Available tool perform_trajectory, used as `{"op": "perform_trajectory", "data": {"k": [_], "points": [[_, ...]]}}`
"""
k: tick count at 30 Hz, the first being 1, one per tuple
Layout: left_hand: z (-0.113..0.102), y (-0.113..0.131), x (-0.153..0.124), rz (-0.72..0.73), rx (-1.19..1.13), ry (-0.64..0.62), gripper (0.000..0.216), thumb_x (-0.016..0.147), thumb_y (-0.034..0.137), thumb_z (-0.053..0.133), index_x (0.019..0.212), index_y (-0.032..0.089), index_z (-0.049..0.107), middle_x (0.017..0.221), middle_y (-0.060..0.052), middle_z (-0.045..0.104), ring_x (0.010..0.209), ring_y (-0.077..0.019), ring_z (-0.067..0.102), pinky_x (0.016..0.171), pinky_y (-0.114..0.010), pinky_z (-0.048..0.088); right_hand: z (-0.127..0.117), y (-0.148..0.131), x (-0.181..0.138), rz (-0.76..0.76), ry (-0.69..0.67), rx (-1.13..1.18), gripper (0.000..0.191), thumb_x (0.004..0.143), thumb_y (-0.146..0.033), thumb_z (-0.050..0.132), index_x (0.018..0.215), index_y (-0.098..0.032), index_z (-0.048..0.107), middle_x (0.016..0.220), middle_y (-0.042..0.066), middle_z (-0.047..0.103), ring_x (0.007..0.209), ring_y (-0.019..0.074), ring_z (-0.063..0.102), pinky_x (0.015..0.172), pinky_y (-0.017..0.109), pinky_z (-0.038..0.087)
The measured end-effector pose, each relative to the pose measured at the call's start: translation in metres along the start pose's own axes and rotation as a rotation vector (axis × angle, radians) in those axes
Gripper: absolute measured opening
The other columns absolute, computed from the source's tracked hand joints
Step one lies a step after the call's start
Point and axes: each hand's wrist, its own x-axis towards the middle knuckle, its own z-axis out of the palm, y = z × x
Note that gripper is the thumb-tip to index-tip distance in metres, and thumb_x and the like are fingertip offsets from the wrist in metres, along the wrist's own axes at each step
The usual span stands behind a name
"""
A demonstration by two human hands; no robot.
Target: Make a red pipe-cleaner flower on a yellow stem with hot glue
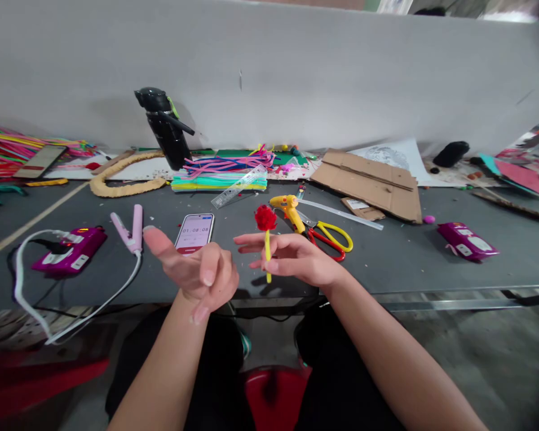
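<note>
Between the thumb and fingers of my right hand (296,257) is a small pipe-cleaner flower, with a fuzzy red head (265,218) and a short yellow stem (268,257). The flower stands upright, its head above my fingers. My left hand (202,266) is raised to the left of it, palm turned up, the thumb and index finger apart and the other fingers curled; nothing shows in it. Just behind my left hand lies a phone (194,232) with a timer on its screen. Beyond my right hand are a yellow glue gun (288,211) and scissors (330,238) with red and yellow handles.
At left are a pink hair straightener (132,230) and a purple-wrapped power strip (72,251). Behind lie pipe-cleaner bundles (220,179), a clear ruler (239,187), a black bottle (166,131) and cardboard (368,185). A second purple-wrapped item (468,242) sits right.
</note>
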Motion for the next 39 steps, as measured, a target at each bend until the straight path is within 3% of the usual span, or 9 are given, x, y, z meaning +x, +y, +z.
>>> {"op": "perform_trajectory", "data": {"k": [6, 9, 13, 19, 23, 26, 30, 33, 39], "points": [[-0.019, -0.004, -0.027, -0.027, 0.250, 0.543, 0.092, 0.034, 0.112, 0.014, 0.047, 0.029, 0.053, 0.028, -0.001, 0.032, 0.027, -0.0158, 0.042, 0.026, -0.028, 0.028, 0.006, 0.004, 0.004, 0.054, 0.034, -0.049, 0.018, 0.083, -0.030, 0.082, 0.081, -0.017, 0.070, 0.129, 0.010, 0.068, 0.112, 0.0218, 0.067, 0.091, 0.035, 0.056], [-0.019, -0.005, -0.028, -0.129, 0.266, 0.573, 0.093, 0.030, 0.111, 0.011, 0.044, 0.028, 0.050, 0.025, 0.000, 0.027, 0.024, -0.0139, 0.037, 0.024, -0.027, 0.025, 0.008, 0.003, 0.005, 0.089, 0.049, -0.116, 0.019, 0.081, -0.032, 0.083, 0.082, -0.015, 0.073, 0.103, 0.007, 0.072, 0.092, 0.0162, 0.066, 0.082, 0.030, 0.055], [-0.011, -0.006, -0.021, 0.018, 0.267, 0.580, 0.095, 0.041, 0.110, 0.008, 0.047, 0.026, 0.052, 0.025, 0.001, 0.027, 0.024, -0.0126, 0.035, 0.025, -0.025, 0.023, 0.008, 0.004, 0.004, 0.187, 0.046, -0.089, 0.024, 0.079, -0.035, 0.084, 0.084, -0.014, 0.075, 0.081, 0.002, 0.070, 0.074, 0.0122, 0.062, 0.076, 0.028, 0.053], [0.001, -0.005, -0.014, 0.064, 0.265, 0.573, 0.099, 0.052, 0.108, 0.010, 0.056, 0.024, 0.062, 0.028, -0.001, 0.035, 0.026, -0.0135, 0.040, 0.027, -0.024, 0.027, 0.002, 0.006, 0.000, 0.063, 0.089, 0.081, 0.018, 0.079, -0.031, 0.085, 0.083, -0.016, 0.076, 0.087, 0.004, 0.072, 0.072, 0.0125, 0.065, 0.071, 0.028, 0.055], [0.013, 0.011, -0.005, -0.129, 0.355, 0.635, 0.110, 0.055, 0.108, 0.015, 0.077, 0.019, 0.076, 0.036, -0.005, 0.053, 0.025, -0.0136, 0.042, 0.028, -0.026, 0.029, -0.004, 0.003, -0.004, 0.017, 0.100, 0.130, 0.016, 0.079, -0.028, 0.086, 0.080, -0.016, 0.075, 0.090, 0.005, 0.073, 0.071, 0.0123, 0.066, 0.068, 0.028, 0.056], [0.021, 0.023, 0.001, -0.180, 0.635, 0.940, 0.095, 0.078, 0.094, 0.031, 0.100, 0.015, 0.079, 0.057, -0.010, 0.069, 0.036, -0.0149, 0.052, 0.037, -0.027, 0.037, -0.008, 0.000, -0.007, 0.002, 0.120, 0.124, 0.014, 0.078, -0.027, 0.086, 0.080, -0.017, 0.076, 0.088, 0.004, 0.073, 0.070, 0.0118, 0.065, 0.066, 0.027, 0.056], [0.022, 0.022, 0.005, 0.201, 1.333, 1.494, 0.027, 0.085, 0.047, 0.073, 0.099, 0.025, 0.079, 0.094, -0.005, 0.077, 0.080, -0.0186, 0.069, 0.062, -0.026, 0.051, -0.013, -0.001, -0.009, 0.032, 0.163, 0.059, 0.016, 0.078, -0.030, 0.086, 0.079, -0.018, 0.076, 0.088, 0.004, 0.072, 0.070, 0.0124, 0.065, 0.066, 0.028, 0.056], [0.023, 0.013, 0.011, 0.352, 1.404, 1.471, 0.013, 0.086, 0.035, 0.072, 0.095, 0.030, 0.080, 0.109, -0.001, 0.076, 0.107, -0.0230, 0.067, 0.084, -0.031, 0.054, -0.014, 0.001, -0.008, 0.043, 0.187, 0.010, 0.017, 0.078, -0.031, 0.086, 0.080, -0.018, 0.075, 0.090, 0.004, 0.072, 0.072, 0.0133, 0.064, 0.069, 0.029, 0.056], [0.031, -0.007, 0.028, 0.133, 1.082, 1.156, 0.024, 0.093, 0.038, 0.065, 0.101, 0.023, 0.082, 0.108, -0.007, 0.079, 0.102, -0.0256, 0.070, 0.091, -0.037, 0.053, -0.013, 0.009, -0.005, 0.083, 0.218, -0.067, 0.017, 0.080, -0.032, 0.085, 0.085, -0.018, 0.076, 0.092, 0.005, 0.072, 0.076, 0.0133, 0.064, 0.073, 0.029, 0.054]]}}
